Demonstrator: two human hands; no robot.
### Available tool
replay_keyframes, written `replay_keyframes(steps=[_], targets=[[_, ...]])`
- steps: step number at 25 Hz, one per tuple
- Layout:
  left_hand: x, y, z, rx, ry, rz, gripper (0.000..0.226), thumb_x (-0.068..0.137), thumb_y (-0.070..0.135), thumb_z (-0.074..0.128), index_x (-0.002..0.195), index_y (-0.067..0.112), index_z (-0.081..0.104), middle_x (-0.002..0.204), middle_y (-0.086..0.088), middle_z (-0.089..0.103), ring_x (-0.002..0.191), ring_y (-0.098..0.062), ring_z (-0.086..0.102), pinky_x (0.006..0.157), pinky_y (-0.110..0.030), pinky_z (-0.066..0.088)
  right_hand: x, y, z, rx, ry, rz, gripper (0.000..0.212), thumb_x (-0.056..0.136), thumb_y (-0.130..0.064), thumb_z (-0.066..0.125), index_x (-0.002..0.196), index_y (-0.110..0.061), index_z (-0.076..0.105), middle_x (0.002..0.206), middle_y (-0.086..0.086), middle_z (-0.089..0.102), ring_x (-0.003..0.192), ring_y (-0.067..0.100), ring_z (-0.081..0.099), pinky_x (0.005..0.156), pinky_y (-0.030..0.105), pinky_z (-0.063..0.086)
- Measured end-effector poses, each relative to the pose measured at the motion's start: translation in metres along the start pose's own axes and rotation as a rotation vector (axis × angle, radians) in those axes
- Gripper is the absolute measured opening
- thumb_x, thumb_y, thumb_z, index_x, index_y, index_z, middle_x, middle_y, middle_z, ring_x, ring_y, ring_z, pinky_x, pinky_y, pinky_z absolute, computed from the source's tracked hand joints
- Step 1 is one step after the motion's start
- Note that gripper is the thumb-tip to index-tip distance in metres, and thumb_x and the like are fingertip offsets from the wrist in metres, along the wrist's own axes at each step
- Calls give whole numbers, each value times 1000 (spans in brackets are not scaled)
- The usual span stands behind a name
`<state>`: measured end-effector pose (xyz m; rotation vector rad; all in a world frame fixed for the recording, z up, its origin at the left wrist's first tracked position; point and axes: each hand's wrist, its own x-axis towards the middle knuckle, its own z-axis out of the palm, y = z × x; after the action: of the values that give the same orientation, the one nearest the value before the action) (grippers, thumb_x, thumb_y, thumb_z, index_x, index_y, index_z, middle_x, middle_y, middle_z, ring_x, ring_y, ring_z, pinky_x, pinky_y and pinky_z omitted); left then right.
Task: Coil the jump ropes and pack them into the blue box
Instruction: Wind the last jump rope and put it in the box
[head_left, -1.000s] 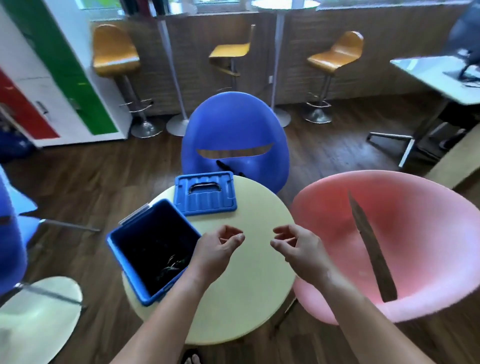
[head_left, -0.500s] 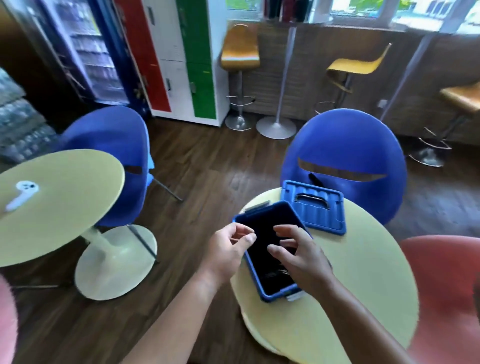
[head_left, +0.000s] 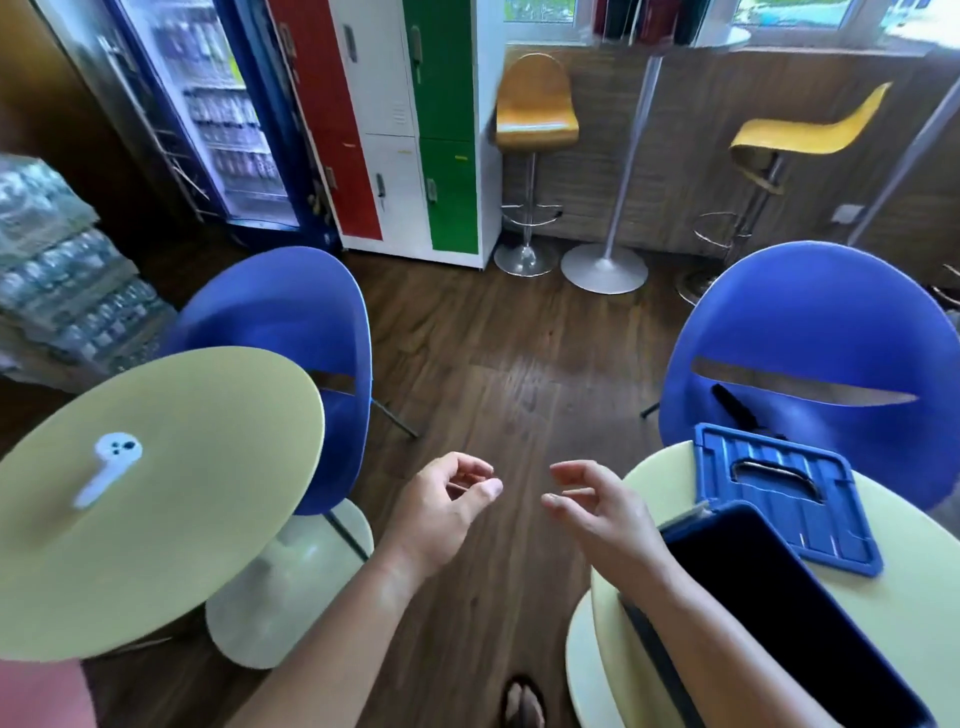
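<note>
1. Both hands are raised over the bare wooden floor (head_left: 493, 384), in the gap between two round yellow surfaces.
2. The left hand (head_left: 441, 512) holds nothing; its fingers are loosely curled, with thumb and forefinger near each other.
3. The right hand (head_left: 597, 514) is just as empty and relaxed, its fingertips pointing toward the left hand and well short of touching it.
4. The blue box (head_left: 789, 613) stands lidless on the right surface (head_left: 909, 587), close to that surface's left edge. The right forearm crosses over its near corner. Its inside is too dark to tell what it holds.
5. The blue lid (head_left: 784, 493) lies flat just behind the box, handle up, near the far rim.
6. A blue chair (head_left: 810, 322) is tucked against that rim, with a black object (head_left: 737, 410) on its seat.
7. The left surface (head_left: 171, 493) carries one small white gadget (head_left: 106, 467); another blue chair (head_left: 291, 322) stands behind it.
8. A sandalled foot (head_left: 522, 701) is planted on the floor between the two pedestals.
</note>
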<state>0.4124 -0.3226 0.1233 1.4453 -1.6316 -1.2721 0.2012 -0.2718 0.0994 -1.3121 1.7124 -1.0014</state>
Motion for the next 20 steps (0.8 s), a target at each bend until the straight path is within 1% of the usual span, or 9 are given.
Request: replay_keyframes(steps=[2,4,8,10,11,14,17,20], targets=[[41,-4,-5,29,-37,4,10,91,33,74,99,28,72,93,8,73,82,2,65,73,-19,50,38,2,7,3,21,21,28,87,-33,77,113,-32,69,113,-14,70,95,-6,68,87,26,57],[85,-4,-8,56,-63,7,11,91,35,73,100,30,71,96,9,73,88,-2,66,75,-20,51,78,3,10,2,35,29,26,87,-33,76,112,-32,70,111,-15,71,94,-8,67,85,23,56],[174,8,-10,90,-85,8,9,91,33,74,99,28,72,95,8,73,82,4,63,73,-15,49,165,7,8,21,46,63,23,87,-34,76,110,-33,70,108,-16,72,91,-7,68,75,15,51],[215,18,-6,86,-120,2,11,90,34,75,98,28,72,94,7,73,80,2,63,74,-18,51,200,4,-1,42,73,84,23,87,-35,75,109,-34,70,107,-16,73,90,-7,68,73,14,49],[232,24,-2,73,-142,0,15,87,39,75,97,29,72,93,7,74,80,2,63,74,-21,52,213,3,-7,47,92,96,22,88,-35,75,109,-33,70,105,-16,73,90,-7,68,73,14,49],[285,44,21,87,-241,13,26,78,50,71,96,32,73,92,8,75,83,1,65,76,-28,55,240,7,-36,43,184,146,22,88,-36,74,109,-34,70,102,-17,74,89,-8,68,72,12,48],[338,64,56,92,-378,41,23,79,51,71,96,35,73,95,8,76,88,-6,67,82,-35,58,261,20,-69,37,307,224,22,88,-37,73,109,-34,69,102,-17,74,89,-7,67,72,14,48],[386,78,93,79,-516,68,21,77,50,72,94,38,73,95,7,76,88,-9,67,82,-40,59,276,34,-97,32,441,305,20,87,-36,74,107,-34,70,101,-15,73,88,-3,68,77,21,54]])
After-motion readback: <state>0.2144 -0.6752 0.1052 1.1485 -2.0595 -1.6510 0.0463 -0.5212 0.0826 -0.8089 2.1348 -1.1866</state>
